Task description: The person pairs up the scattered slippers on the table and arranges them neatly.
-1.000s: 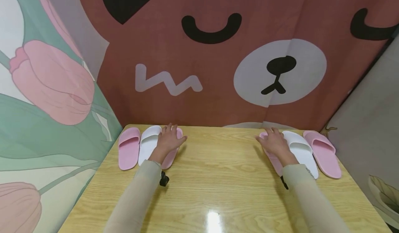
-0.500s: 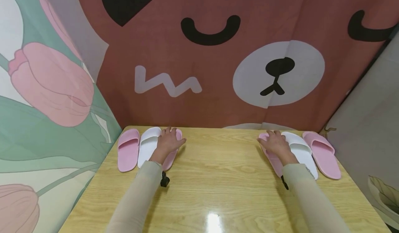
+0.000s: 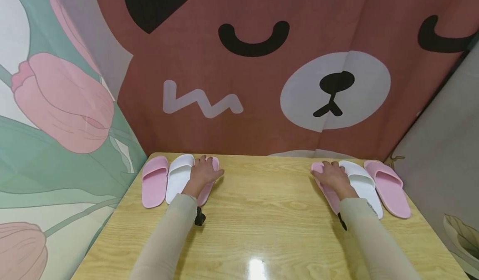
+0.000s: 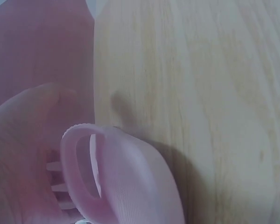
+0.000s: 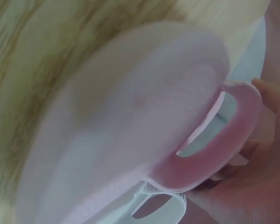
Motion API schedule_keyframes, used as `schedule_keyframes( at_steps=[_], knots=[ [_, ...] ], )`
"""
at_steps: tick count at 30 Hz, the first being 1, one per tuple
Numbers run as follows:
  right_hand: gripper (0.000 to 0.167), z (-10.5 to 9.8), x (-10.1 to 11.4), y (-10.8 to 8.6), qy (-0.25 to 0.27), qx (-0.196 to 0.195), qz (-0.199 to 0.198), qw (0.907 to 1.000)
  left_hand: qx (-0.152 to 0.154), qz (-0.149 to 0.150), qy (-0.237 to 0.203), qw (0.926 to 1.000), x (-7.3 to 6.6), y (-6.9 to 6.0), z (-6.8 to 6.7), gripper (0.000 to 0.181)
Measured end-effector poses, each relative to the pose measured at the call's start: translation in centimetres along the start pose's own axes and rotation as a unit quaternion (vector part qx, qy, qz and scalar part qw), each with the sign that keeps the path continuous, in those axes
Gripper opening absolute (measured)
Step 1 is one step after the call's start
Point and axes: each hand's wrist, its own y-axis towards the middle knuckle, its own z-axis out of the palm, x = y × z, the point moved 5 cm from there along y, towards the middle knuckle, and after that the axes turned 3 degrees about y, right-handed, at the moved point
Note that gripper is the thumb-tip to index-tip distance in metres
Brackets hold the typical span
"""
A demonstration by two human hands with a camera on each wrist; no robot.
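One inner left pink slipper [image 3: 205, 196] at 7 o'clock in head view, under the left hand [image 3: 203, 175]: fingers spread, thumb out past its edge. Inner right pink slipper [image 3: 328, 196] at 4 o'clock under the right hand [image 3: 334, 178], thumb by the strap [image 5: 224, 149], can't tell if pinching. Left white slipper [image 3: 177, 184] just beside at 9 o'clock, right white slipper [image 3: 363, 188] just beside at 3 o'clock, all on the wood table [image 3: 262, 213].

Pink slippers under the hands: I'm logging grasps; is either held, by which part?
Left hand lies over one strap, right hand over another strap; whether either grips cannot be told.
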Motion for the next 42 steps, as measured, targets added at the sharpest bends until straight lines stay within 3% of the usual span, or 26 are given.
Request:
schedule_keyframes(
  at_steps=[13,20,31,42],
  knots=[
    [0.082,0.2,0.1,-0.1,-0.015,-0.001,-0.003,0.9999,0.018,-0.021,-0.012,0.9995,-0.6,-0.2,0.1,0.077],
    [0.086,0.5,0.3,-0.1,-0.035,0.038,-0.009,0.9986,0.017,-0.029,0.002,0.9994,-0.6,-0.1,0.1,0.069],
    [0.078,0.3,0.6,0.2,-0.074,0.067,-0.033,0.9945,0.047,-0.045,-0.031,0.9974,-0.4,-0.5,0.0,0.081],
    [0.082,-0.1,1.1,0.1,-0.040,0.027,-0.030,0.9984,0.038,-0.057,-0.042,0.9968,-0.3,-0.3,0.1,0.079]
  ],
)
